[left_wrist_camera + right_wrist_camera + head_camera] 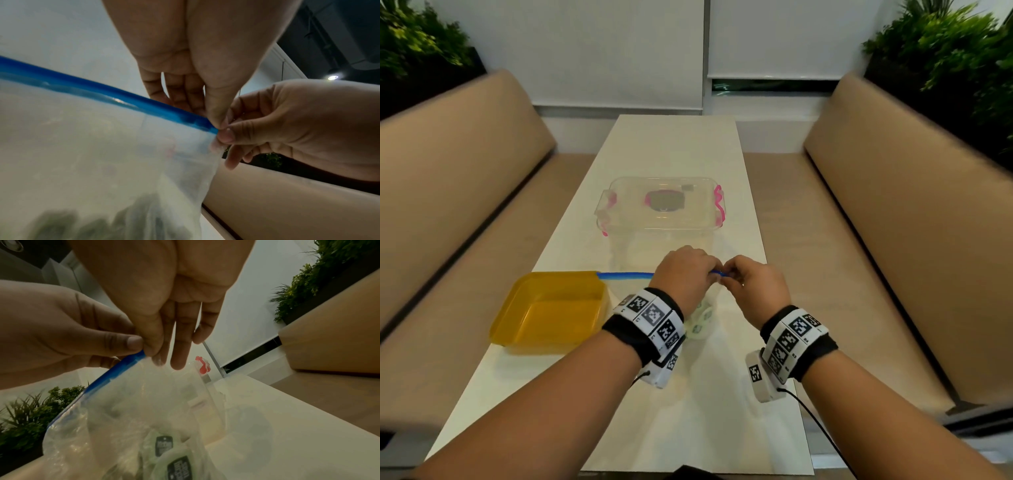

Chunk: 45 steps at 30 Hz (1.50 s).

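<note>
bag: clear zip bag [102, 154], held up over the middle of the surface [671, 147], on the near side of the box and just right of the tray; can't tell if its bottom touches the surface
strip: blue zip strip [625, 275] along the top of the bag, running pretty much level from the hands out to the left, with its left end over the far right corner of the tray
left hand: left hand [686, 274] comes down from above, and its fingers [216, 104] pinch the strip right at its right end, thumb on the near side and the others behind
right hand: right hand [753, 287] is touching the left one; thumb and forefinger pinch the bag's top right corner just where the strip ends, the other three fingers hang straight and loose, holding nothing
packets: a few pale green packets [179, 467] with dark labels sit bunched at the bottom of the bag, the print too blurry to read
tray: yellow tray [558, 315] on the near left of the surface, open side up
box: clear lidded box [661, 205] further back in the middle, with pink latches [719, 205] at its left and right ends
around: tan benches [465, 164] down both sides, green plants [945, 44] behind them
</note>
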### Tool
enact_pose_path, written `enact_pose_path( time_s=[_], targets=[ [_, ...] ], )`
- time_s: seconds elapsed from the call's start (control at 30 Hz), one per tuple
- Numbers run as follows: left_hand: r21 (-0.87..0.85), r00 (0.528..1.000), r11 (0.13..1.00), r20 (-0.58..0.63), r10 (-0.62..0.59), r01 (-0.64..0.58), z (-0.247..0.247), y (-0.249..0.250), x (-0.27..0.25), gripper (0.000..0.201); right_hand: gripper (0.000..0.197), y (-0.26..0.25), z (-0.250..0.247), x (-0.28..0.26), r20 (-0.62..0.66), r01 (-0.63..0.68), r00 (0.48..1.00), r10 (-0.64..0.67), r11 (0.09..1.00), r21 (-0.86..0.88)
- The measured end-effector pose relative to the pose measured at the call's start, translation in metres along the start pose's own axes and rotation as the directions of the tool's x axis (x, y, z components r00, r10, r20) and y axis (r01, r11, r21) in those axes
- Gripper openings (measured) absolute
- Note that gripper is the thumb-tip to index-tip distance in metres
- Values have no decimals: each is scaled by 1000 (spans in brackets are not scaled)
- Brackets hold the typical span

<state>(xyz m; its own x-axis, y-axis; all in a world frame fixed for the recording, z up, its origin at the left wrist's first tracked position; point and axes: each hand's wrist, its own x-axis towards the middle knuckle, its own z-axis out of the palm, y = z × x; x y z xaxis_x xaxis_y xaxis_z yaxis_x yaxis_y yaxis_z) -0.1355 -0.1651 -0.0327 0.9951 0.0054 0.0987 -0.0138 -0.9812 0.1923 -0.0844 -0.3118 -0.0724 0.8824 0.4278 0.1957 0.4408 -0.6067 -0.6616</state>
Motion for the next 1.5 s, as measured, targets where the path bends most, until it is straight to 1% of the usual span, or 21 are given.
enact_pose_path(
  time_s=[0.1, 0.2, 0.33, 0.5, 0.57, 0.63, 0.7, 0.73, 0.8, 0.87, 0.93, 1.0, 1.03, 1.1, 1.17, 1.2, 1.27, 1.37, 1.43, 1.47, 1.5],
  targets=[
    [-19, 1000, 1000, -5, 18, -18, 8, -6, -6, 29, 5, 2, 2, -4, 2, 59, 998, -59, 996, -68],
    [-32, 998, 999, -60, 6, -8, 7, -24, -16, 25, 3, 0, 1, -5, 0, 68, 998, -68, 994, -89],
    [-37, 990, 996, -108, -89, 85, -4, -76, -35, 18, 4, 4, -11, -8, 8, 43, 999, -42, 996, -72],
    [-19, 946, 972, -222, -234, 236, -14, -131, -54, 10, 5, 9, -20, -13, 5, 42, 999, -42, 996, -75],
    [-2, 940, 966, -230, -251, 257, -13, -132, -55, 9, 5, 8, -21, -12, 56, 39, 998, -35, 997, -64],
    [-33, 924, 966, -285, -256, 258, -11, -124, -54, 12, 6, 2, -23, -6, 137, 34, 990, -26, 998, -60],
    [-91, 899, 959, -334, -283, 268, -11, -107, -54, 24, 29, -8, -21, 2, 228, 30, 974, -13, 997, -68],
    [-109, 900, 947, -293, -323, 304, -12, -97, -55, 36, 37, -14, -18, 7, 272, 16, 962, 3, 998, -68],
    [-23, 911, 918, -113, -396, 396, -11, -78, -53, 59, 40, -27, -11, 15, 327, 9, 945, 10, 998, -57],
    [57, 901, 900, -1, -433, 433, -7, -63, -48, 68, 39, -38, -4, 20, 366, 24, 931, 10, 996, -89],
    [67, 883, 883, 34, -468, 465, -2, -56, -41, 65, 40, -46, 0, 20, 388, 21, 922, 8, 997, -72],
    [24, 873, 874, 49, -485, 485, 1, -56, -36, 48, 37, -53, 2, 17, 377, 14, 926, -9, 1000, -10],
    [-33, 873, 873, 65, -483, 486, 1, -58, -35, 36, 36, -55, 3, 15, 359, -5, 934, -5, 1000, 29],
    [-165, 882, 867, 124, -455, 470, 1, -66, -34, 19, 32, -54, 5, 14, 298, -97, 952, 73, 993, 68],
    [-320, 903, 845, 178, -391, 428, 2, -76, -35, 21, 29, -51, 8, 15, 244, -162, 957, 155, 987, 6],
    [-387, 919, 834, 193, -344, 394, 3, -80, -36, 25, 30, -50, 9, 16, 234, -153, 957, 169, 984, -88],
    [-481, 950, 822, 209, -231, 306, 6, -85, -39, 37, 32, -54, 13, 19, 292, -87, 944, 156, 968, -235],
    [-531, 979, 830, 185, -81, 170, 10, -93, -43, 47, 26, -67, 29, 22, 388, -7, 914, 120, 960, -281],
    [-477, 985, 873, 170, -22, 102, 12, -99, -45, 45, 11, -73, 40, 25, 372, -14, 916, 153, 937, -350],
    [-458, 983, 883, 180, -25, 106, 12, -103, -45, 43, 8, -73, 45, 26, 369, -34, 910, 188, 922, -387],
    [-449, 976, 883, 213, -44, 138, 12, -107, -44, 40, 13, -71, 51, 26, 381, -40, 900, 211, 911, -410]
  ],
)
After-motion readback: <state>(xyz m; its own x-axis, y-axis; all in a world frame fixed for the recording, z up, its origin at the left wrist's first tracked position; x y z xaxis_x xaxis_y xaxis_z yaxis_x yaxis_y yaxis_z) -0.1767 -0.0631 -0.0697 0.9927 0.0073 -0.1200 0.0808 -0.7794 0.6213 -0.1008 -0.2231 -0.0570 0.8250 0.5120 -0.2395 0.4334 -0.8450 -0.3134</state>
